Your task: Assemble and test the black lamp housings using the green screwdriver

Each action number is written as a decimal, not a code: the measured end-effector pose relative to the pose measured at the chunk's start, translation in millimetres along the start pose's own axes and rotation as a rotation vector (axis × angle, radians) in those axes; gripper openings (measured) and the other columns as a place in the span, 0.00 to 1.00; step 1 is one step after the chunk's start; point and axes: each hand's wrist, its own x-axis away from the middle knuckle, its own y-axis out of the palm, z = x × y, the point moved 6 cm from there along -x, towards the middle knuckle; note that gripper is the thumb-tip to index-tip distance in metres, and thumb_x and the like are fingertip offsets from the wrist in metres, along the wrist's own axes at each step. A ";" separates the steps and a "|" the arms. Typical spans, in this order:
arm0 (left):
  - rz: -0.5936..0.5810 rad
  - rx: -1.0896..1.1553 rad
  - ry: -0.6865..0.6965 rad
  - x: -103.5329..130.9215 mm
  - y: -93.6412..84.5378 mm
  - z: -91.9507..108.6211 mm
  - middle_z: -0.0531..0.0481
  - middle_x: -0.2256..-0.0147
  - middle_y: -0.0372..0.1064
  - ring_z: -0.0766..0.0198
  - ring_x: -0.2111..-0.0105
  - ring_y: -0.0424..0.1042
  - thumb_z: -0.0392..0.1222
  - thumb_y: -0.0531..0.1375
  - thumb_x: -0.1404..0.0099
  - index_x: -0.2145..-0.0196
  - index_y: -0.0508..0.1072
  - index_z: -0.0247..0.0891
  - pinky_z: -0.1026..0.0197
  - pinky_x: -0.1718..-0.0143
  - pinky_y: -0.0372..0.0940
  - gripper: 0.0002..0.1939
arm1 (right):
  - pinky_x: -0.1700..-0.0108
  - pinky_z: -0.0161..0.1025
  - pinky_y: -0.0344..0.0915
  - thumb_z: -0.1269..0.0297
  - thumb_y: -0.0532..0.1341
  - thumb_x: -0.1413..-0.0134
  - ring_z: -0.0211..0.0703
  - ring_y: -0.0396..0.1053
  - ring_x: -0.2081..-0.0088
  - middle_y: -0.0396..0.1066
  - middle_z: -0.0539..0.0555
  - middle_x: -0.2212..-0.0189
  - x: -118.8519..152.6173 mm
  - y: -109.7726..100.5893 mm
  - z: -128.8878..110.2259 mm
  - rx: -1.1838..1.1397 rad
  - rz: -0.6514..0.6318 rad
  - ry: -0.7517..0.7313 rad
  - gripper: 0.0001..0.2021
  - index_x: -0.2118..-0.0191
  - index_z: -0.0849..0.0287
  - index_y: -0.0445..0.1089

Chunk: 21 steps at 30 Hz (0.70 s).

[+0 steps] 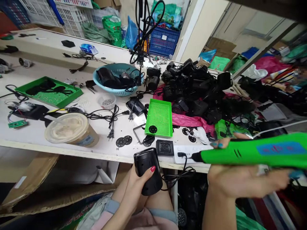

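Observation:
My left hand is wrapped round a black plastic housing, held over my lap in front of the table edge, thumb across its face. On the right, my right hand grips a green electric screwdriver whose black tip points left toward a white power strip. A black square part lies at the table edge beside the strip. Behind it is a green perforated tray with a black disc in it. More black discs lie to the left of the housing.
A lidded drink cup stands near the left front edge. Behind are a blue basket, a cup of screws and a green tray. Black devices are heaped at right. Cables hang above the table.

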 end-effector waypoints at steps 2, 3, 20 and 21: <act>0.015 -0.083 0.059 -1.4 -8.0 2.0 0.41 0.57 0.77 0.49 0.56 0.76 0.52 0.72 0.53 0.52 0.71 0.36 0.54 0.55 0.71 0.33 | 0.56 0.51 0.68 0.50 0.42 0.35 0.48 0.70 0.62 0.67 0.54 0.60 -18.4 -4.3 8.3 0.031 0.062 -0.017 0.21 0.52 0.51 0.66; 0.030 -0.108 0.097 -1.6 -12.6 2.9 0.42 0.56 0.77 0.49 0.55 0.75 0.52 0.73 0.53 0.51 0.71 0.36 0.54 0.54 0.71 0.34 | 0.51 0.53 0.67 0.50 0.44 0.36 0.50 0.70 0.57 0.67 0.56 0.57 -24.1 -5.6 15.0 0.065 0.050 0.000 0.21 0.50 0.53 0.67; 0.162 0.221 -0.081 6.4 -30.7 -11.3 0.43 0.51 0.76 0.49 0.49 0.73 0.51 0.73 0.53 0.47 0.70 0.39 0.56 0.52 0.71 0.37 | 0.50 0.46 0.67 0.60 0.57 0.41 0.48 0.67 0.49 0.68 0.57 0.52 50.6 -40.5 122.4 0.691 -0.863 0.224 0.14 0.52 0.55 0.72; 0.162 0.216 -0.089 5.8 -31.9 -12.7 0.42 0.50 0.75 0.49 0.48 0.72 0.51 0.73 0.52 0.46 0.69 0.39 0.56 0.51 0.70 0.37 | 0.51 0.45 0.67 0.59 0.57 0.40 0.48 0.68 0.50 0.68 0.57 0.53 49.9 -38.0 121.6 0.716 -0.861 0.193 0.13 0.53 0.55 0.72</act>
